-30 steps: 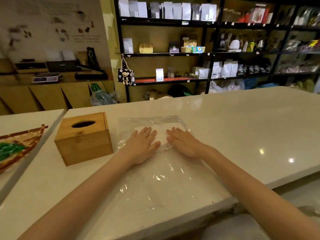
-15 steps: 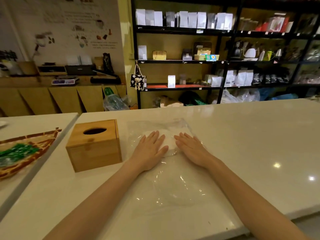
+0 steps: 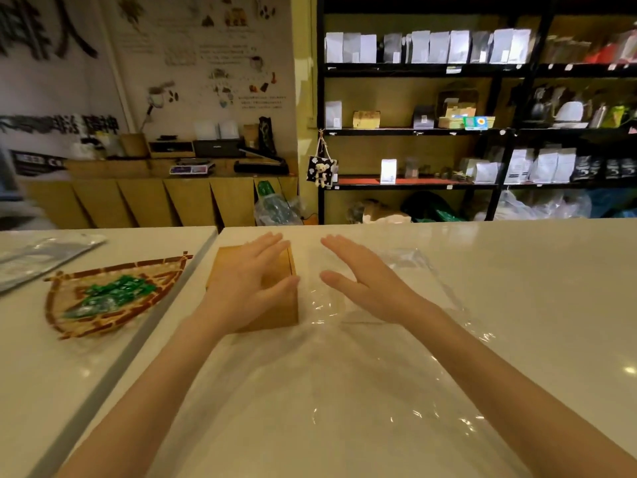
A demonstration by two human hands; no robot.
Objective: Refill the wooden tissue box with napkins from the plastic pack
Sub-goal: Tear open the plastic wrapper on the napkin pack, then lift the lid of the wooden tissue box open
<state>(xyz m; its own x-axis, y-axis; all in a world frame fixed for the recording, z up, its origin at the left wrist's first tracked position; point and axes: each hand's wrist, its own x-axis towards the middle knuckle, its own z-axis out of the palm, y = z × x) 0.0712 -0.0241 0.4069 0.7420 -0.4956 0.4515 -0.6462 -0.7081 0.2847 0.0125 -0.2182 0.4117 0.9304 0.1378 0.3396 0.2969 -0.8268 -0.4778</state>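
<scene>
The wooden tissue box [image 3: 281,307] stands on the white counter [image 3: 517,288]. My left hand [image 3: 250,282] hovers over its top with fingers spread and covers the slot. My right hand [image 3: 358,281] is raised just right of the box, fingers apart, holding nothing. The clear plastic pack [image 3: 396,339] lies flat on the counter under and in front of my right hand. The white napkins inside it are hardly visible behind my right hand.
A woven basket [image 3: 103,298] with green packets sits on the neighbouring counter at the left, beside a grey foil bag [image 3: 41,253]. A gap [image 3: 144,336] separates the two counters. Black shelves with bags and boxes stand behind.
Both hands have lifted off the napkin pack and moved left; the left hand is now over the wooden box. The view has tilted up and shifted left.
</scene>
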